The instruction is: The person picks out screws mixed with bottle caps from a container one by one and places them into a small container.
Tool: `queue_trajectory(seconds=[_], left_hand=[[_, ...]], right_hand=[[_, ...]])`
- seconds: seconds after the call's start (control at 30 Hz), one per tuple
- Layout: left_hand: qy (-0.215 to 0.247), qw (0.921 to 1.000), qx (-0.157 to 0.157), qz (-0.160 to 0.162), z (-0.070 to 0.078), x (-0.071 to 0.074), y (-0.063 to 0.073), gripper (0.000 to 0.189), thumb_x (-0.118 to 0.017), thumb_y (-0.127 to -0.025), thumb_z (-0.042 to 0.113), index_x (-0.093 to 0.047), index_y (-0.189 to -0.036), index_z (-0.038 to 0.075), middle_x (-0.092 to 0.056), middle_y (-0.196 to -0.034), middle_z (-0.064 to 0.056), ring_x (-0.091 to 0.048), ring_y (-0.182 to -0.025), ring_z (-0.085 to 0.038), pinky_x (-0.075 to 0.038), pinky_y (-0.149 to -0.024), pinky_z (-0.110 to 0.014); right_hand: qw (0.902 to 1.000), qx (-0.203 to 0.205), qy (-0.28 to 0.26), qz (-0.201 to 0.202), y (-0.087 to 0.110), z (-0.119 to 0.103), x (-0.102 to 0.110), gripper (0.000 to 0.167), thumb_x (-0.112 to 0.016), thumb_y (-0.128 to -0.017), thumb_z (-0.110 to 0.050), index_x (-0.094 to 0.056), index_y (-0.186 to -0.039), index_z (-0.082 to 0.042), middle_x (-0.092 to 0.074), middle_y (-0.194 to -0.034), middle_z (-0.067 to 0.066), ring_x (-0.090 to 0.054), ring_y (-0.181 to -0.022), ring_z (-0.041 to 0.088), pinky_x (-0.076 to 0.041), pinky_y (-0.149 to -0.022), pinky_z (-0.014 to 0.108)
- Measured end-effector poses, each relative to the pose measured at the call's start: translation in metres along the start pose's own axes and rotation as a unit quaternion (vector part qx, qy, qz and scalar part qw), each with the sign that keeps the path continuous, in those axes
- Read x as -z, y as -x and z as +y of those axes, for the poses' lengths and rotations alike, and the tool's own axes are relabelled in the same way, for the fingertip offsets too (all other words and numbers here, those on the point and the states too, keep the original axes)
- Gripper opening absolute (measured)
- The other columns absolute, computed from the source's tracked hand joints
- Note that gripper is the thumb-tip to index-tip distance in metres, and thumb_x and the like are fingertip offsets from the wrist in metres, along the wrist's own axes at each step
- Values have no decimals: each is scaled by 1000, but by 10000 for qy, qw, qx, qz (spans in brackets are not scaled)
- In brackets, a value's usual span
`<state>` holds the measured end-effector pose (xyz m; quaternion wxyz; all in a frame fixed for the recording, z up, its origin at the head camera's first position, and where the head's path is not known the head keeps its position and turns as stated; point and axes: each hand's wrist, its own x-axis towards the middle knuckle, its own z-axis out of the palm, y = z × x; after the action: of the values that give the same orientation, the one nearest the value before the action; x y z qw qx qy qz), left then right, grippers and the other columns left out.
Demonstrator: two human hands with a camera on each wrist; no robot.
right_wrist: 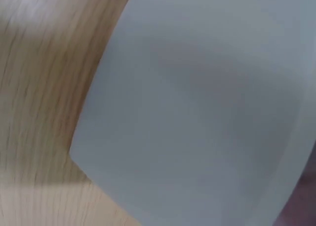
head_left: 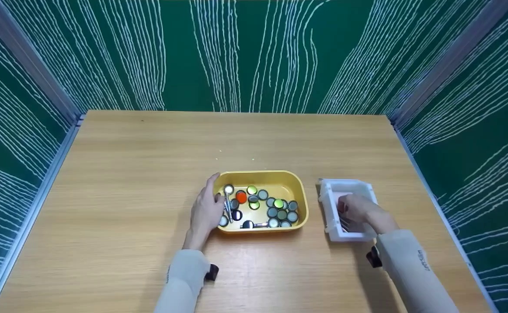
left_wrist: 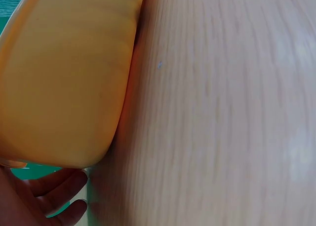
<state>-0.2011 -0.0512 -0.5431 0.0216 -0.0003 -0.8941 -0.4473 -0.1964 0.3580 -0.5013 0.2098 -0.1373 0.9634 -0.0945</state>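
Note:
My left hand [head_left: 207, 210] holds the left end of a yellow plastic tray [head_left: 302, 191], thumb over the rim and fingers along the outer wall. Several bottle caps lie in the tray, mostly grey undersides up, with a red cap [head_left: 241, 198] and a few lime-green ones, such as this green cap [head_left: 278, 203]. A slim shiny metal piece [head_left: 228, 208] leans near my thumb. To the right, my right hand [head_left: 360, 211] reaches down into a white plastic bin [head_left: 328, 217]. Thin metal pieces [head_left: 345, 224] show below its fingers; I cannot tell whether the fingertips grip one.
Both containers stand on a wood-grain table [head_left: 149, 143], a hand's width or so apart. Green walls [head_left: 180, 56] with white streaks enclose its back and sides. The bin's pale outer wall [right_wrist: 197, 112] fills most of the right wrist view.

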Motion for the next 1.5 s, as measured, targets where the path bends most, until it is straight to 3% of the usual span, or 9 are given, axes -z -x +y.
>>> queue_trajectory(seconds=[0.2,0.43,0.57,0.73,0.83,0.97,1.17,1.3,1.5], left_hand=[[7,10000,61,-46,0,0,0,62,-52,-94,13,-35,-151,29,-65,-114,-10,-55,-75,-21,-45,-64,-34],[40,9999,101,-55,1,0,0,63,-53,-94,12,-35,-152,30,-64,-121,-11,-55,-75,-22,-45,-66,-34],[65,9999,108,-57,0,1,0,63,-53,-95,13,-34,-152,30,-64,-122,-10,-54,-74,-21,-45,-66,-33],[64,9999,121,-66,0,1,1,63,-53,-95,14,-34,-152,31,-64,-119,-10,-55,-74,-21,-45,-65,-34],[32,10000,24,-27,0,1,1,62,-53,-94,13,-35,-152,28,-65,-121,-12,-58,-81,-24,-49,-71,-39],[-28,10000,-79,40,0,1,0,61,-52,-93,13,-37,-151,27,-66,-120,-14,-60,-91,-28,-51,-81,-45],[-48,10000,-68,3,1,3,-1,62,-53,-93,12,-36,-151,27,-66,-110,-12,-57,-80,-24,-48,-72,-38],[-51,10000,-27,2,0,3,0,63,-54,-93,13,-36,-151,27,-66,-109,-11,-57,-79,-24,-49,-72,-39],[-15,10000,41,-63,2,3,1,63,-54,-94,14,-34,-152,28,-65,-112,-12,-57,-81,-24,-50,-77,-42]], right_hand=[[9991,-292,27,-302,2,-7,3,15,-58,-79,6,-65,-88,-3,-64,-80,8,-59,-75,22,-53,-71,39],[9980,-421,-266,-400,4,-9,14,19,-57,-80,2,-65,-97,-1,-66,-88,12,-61,-82,25,-54,-76,41],[9985,-385,-394,-21,5,-12,23,18,-58,-87,-8,-66,-101,1,-67,-92,16,-62,-82,27,-54,-75,43],[9929,-594,-356,964,4,-18,29,21,-55,-93,-10,-66,-108,1,-66,-97,17,-63,-86,29,-53,-77,44],[9853,-541,-250,1599,3,-23,32,20,-56,-93,-10,-66,-107,1,-67,-97,17,-63,-85,29,-53,-73,43],[9780,-188,-204,2068,-1,-36,38,18,-57,-93,-10,-67,-103,1,-68,-97,18,-65,-86,31,-54,-74,46],[9735,762,-360,2124,-12,-70,41,15,-65,-87,-7,-69,-100,0,-69,-99,17,-67,-90,31,-57,-81,45],[9705,1388,-296,1951,-22,-95,35,15,-67,-84,-4,-70,-99,-1,-70,-97,14,-68,-88,28,-58,-79,41],[9743,1727,-250,1427,-35,-124,21,17,-68,-86,-5,-71,-103,-6,-72,-99,8,-69,-92,24,-58,-82,38]])
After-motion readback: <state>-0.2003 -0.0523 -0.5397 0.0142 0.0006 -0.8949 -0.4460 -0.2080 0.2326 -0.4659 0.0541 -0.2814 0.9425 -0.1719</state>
